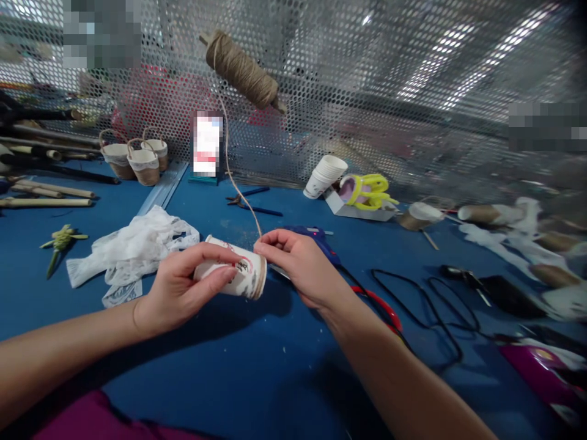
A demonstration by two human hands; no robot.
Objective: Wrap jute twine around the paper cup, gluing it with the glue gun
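A white paper cup (pixel 250 282) with printed marks lies on its side in my left hand (pixel 183 278), whose fingers and thumb close around it. Twine is wound about one end of the cup. My right hand (pixel 298 263) pinches the twine (pixel 243 198) beside that end. From there the twine runs up to a large brown spool (pixel 243 70) hanging at the mesh panel. Just behind my right hand lies a blue glue gun (pixel 328 247), partly covered by the hand.
White lace (pixel 132 247) lies left of the cup. Pliers (pixel 254 201), stacked paper cups (pixel 325 174) and a white box (pixel 360 208) with yellow-handled scissors stand behind. Three small twine baskets (pixel 144 165) are at back left. A black cable (pixel 426 293) loops at right.
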